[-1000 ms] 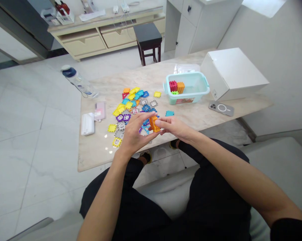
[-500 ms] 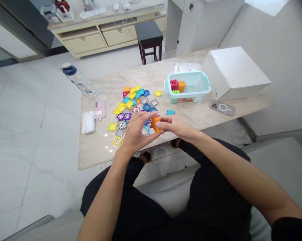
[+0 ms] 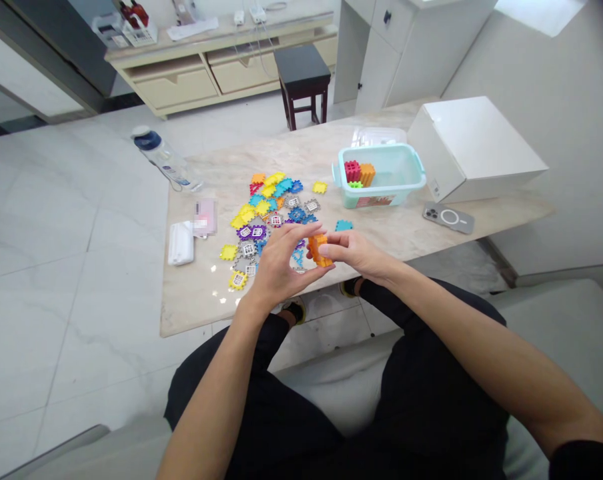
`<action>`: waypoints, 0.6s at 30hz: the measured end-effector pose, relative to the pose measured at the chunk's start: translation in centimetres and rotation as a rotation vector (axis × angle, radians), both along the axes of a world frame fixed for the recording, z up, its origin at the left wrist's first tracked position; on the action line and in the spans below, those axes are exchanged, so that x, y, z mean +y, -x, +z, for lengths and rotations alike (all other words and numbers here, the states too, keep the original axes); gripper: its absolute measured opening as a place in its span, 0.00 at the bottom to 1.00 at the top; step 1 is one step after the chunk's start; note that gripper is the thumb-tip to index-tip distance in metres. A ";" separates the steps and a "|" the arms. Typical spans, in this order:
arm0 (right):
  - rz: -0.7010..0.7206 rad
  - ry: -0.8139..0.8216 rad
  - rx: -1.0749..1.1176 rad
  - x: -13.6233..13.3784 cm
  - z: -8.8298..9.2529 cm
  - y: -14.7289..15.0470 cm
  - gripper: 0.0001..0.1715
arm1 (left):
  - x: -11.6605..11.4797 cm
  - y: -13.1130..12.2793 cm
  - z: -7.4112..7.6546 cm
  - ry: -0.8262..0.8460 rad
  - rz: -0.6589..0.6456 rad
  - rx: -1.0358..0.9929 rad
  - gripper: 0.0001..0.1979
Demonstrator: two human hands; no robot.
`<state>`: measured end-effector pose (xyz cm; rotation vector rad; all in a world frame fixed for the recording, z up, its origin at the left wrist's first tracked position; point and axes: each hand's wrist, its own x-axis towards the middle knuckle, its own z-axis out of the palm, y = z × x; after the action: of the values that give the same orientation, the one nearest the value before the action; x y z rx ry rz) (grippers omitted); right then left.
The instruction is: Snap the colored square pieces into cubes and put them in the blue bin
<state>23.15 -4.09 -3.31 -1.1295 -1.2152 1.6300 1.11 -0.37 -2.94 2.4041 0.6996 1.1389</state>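
Note:
Over the table's near edge, a small stack of orange notched plastic tiles (image 3: 320, 250) is held between both hands. My left hand (image 3: 283, 263) is curved around it, thumb below and fingers above. My right hand (image 3: 356, 252) pinches its right side, with the thumb lying across the front. Just behind the hands spreads a loose heap of interlocking tiles (image 3: 264, 207) in yellow, blue, purple, grey and orange, some with window grids. One teal tile (image 3: 343, 225) lies apart, beyond the right hand. The fingers hide part of the orange stack.
A light-blue tub (image 3: 381, 193) holds stacked red, orange and green tiles. Beside it stand a white box (image 3: 481, 147) and a grey phone (image 3: 448, 217). On the left are a water bottle (image 3: 166, 160) and a tissue pack (image 3: 181, 244). A dark stool (image 3: 303, 70) stands behind the table.
The view has shifted slightly, so everything appears a little further right. Both hands keep hold of the orange tile stack, with hardly any change in grip.

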 end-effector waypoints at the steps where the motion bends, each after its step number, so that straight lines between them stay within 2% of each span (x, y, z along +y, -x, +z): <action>1: -0.002 0.001 -0.007 0.0 -0.1 -0.1 0.31 | 0.0 0.0 0.0 0.032 -0.013 0.008 0.39; 5: 0.004 -0.025 -0.093 0.5 -1.1 -1.0 0.30 | 0.8 0.5 0.1 0.212 -0.087 -0.039 0.61; 7: 0.000 -0.124 -0.303 1.0 -2.1 -1.8 0.28 | 1.6 1.0 0.1 0.274 -0.075 -0.137 0.65; 10: 0.055 -0.360 -0.902 1.7 -3.8 -2.7 0.23 | 2.9 1.9 0.1 0.358 -0.006 -0.295 0.62; 13: 0.284 -0.483 -1.402 1.8 -5.4 -3.0 0.22 | 3.6 2.6 0.3 0.471 0.055 -0.454 0.55; 15: 0.417 -0.493 -1.527 1.7 -6.3 -2.9 0.23 | 3.8 2.9 0.3 0.540 0.058 -0.524 0.50; 18: 0.492 -0.484 -1.565 1.6 -7.5 -2.5 0.23 | 3.9 3.0 0.2 0.627 0.030 -0.568 0.43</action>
<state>25.63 -2.50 -10.79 -1.8599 -2.7939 0.3322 -1.91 3.57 -2.78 1.4675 0.7501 1.2894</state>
